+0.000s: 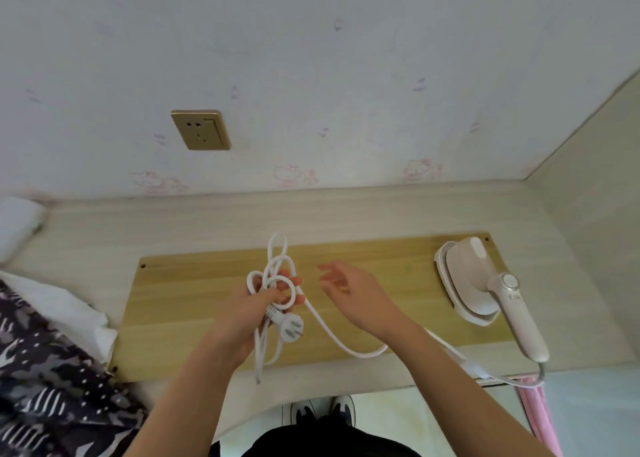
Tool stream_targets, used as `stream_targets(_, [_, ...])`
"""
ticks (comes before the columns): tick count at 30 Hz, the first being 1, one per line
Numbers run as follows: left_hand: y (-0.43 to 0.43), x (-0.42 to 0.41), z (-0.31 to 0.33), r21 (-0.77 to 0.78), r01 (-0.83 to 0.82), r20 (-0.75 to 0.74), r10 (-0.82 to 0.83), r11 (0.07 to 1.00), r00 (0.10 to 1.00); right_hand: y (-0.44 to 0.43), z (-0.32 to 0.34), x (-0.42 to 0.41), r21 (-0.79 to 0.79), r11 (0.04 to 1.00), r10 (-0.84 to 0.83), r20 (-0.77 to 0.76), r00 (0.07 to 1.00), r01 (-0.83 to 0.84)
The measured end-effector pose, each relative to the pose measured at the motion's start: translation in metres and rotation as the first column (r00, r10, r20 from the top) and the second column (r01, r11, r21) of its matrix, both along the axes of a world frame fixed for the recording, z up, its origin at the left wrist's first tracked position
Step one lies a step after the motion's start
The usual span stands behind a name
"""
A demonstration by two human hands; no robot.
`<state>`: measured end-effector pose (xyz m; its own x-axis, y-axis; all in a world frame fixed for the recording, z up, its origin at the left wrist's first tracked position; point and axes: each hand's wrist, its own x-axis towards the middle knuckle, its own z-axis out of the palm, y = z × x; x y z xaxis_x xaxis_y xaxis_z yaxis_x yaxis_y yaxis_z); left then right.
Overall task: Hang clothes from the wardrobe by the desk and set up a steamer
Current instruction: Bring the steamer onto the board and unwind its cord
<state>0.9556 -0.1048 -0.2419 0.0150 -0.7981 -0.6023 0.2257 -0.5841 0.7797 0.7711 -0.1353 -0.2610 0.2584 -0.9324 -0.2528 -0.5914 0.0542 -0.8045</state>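
Head view: left hand (258, 306) clenched round a looped bundle of white cord (273, 276), its plug (290, 328) dangling just below; right hand (353, 297) beside it, fingers spread, grasping nothing. Cord trails right across the worktop (194, 304) to the steamer (481, 283), lying at the worktop's right end. Gold wall socket (201, 130) above the worktop, left of centre.

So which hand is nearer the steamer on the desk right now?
Right. The right hand hovers open, left of the steamer; the left hand is farther left, gripping the coiled cord.
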Motion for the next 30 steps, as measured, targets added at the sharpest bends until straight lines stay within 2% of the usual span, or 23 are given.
stream_targets(4, [0.006, -0.012, 0.004, -0.014, 0.078, 0.011, -0.078, 0.997, 0.997, -0.003, 0.016, 0.022, 0.032, 0.999, -0.007, 0.177, 0.984, 0.001])
stream_targets(8, [0.015, -0.016, 0.01, -0.033, 0.111, 0.023, -0.11, 0.993, 0.994, -0.004, 0.017, 0.023, 0.002, 1.0, -0.004, 0.16, 0.987, 0.004])
stream_targets(11, [0.019, -0.015, 0.012, -0.03, 0.126, 0.026, -0.125, 0.992, 0.992, -0.007, 0.016, 0.019, -0.05, 0.997, 0.065, 0.118, 0.991, -0.06])
stream_targets(13, [0.022, -0.014, 0.012, -0.021, 0.107, 0.045, -0.106, 0.994, 0.993, -0.01, 0.014, 0.014, -0.096, 0.993, 0.081, 0.071, 0.994, -0.074])
stream_targets(17, [0.03, -0.007, 0.013, -0.045, 0.054, 0.148, -0.046, 0.998, 0.988, -0.016, 0.009, 0.0, -0.071, 0.996, -0.043, 0.184, 0.982, 0.057])
stream_targets(22, [0.034, -0.001, 0.01, -0.066, -0.121, 0.104, 0.127, 0.99, 0.986, -0.028, -0.002, -0.008, -0.06, 0.987, -0.134, 0.185, 0.974, 0.147])
stream_targets(24, [0.036, -0.002, 0.011, -0.118, -0.133, 0.193, 0.154, 0.984, 0.969, -0.029, -0.005, -0.009, -0.078, 0.988, -0.12, 0.166, 0.979, 0.134])
stream_targets(26, [0.037, 0.0, 0.011, -0.173, -0.042, 0.387, 0.108, 0.984, 0.916, -0.031, -0.007, -0.01, -0.108, 0.985, -0.116, 0.144, 0.983, 0.132])
stream_targets(28, [0.035, 0.006, 0.005, -0.188, 0.068, 0.621, 0.064, 0.98, 0.781, -0.036, -0.01, -0.013, -0.118, 0.981, -0.138, 0.133, 0.981, 0.154])
stream_targets(30, [0.035, 0.015, -0.002, -0.165, 0.054, 0.72, 0.083, 0.985, 0.689, -0.041, -0.013, -0.018, -0.135, 0.973, -0.169, 0.136, 0.976, 0.187])
